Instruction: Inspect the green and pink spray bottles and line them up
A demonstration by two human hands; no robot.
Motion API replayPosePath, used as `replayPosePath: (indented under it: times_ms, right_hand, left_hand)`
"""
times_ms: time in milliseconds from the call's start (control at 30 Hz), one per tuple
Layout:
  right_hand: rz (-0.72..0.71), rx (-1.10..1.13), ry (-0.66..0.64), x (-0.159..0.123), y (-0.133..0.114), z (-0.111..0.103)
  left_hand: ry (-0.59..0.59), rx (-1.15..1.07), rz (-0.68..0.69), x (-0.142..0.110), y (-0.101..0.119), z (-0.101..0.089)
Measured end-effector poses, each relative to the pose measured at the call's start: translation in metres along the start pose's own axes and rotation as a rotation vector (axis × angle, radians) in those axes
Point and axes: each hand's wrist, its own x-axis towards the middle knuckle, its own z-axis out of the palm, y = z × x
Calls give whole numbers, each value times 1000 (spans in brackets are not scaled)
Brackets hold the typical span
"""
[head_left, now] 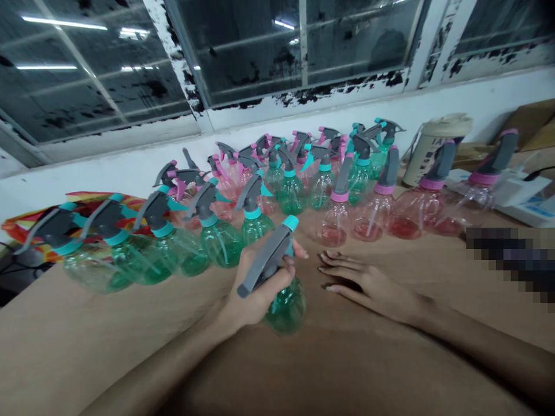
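Observation:
My left hand (255, 283) is wrapped round the neck of a green spray bottle (286, 312), whose grey trigger head with a turquoise nozzle points away from me. To its right, my right hand (364, 283) rests on the wooden tabletop, fingers stretched and holding nothing. A row of green spray bottles (221, 245) with turquoise collars stands to the left beyond my left hand. Pink spray bottles (333, 225) with grey heads line up past my right hand. Whether the held bottle touches the table I cannot tell.
More green and pink spray bottles crowd behind, near the white wall (104, 162). A beige canister (433, 144) stands at the back right, near a white power strip (524, 196) and cardboard (531, 124). Red-yellow wrapping (82, 202) lies at the left. A blurred-out patch covers the right edge.

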Motion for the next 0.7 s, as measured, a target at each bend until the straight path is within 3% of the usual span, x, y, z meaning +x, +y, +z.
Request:
replayPosePath:
  times_ms: [233,500,700]
  right_hand:
    - [-10,-15,-8,0,1,1]
    - [-18,-34,-11,0,-1,-1]
    - [-31,-34,-8,0,1,1]
  left_hand:
    - [-21,-86,28,2,3,4]
    - [41,34,19,-1,-1,6]
    - [33,-12,14,1,1,7]
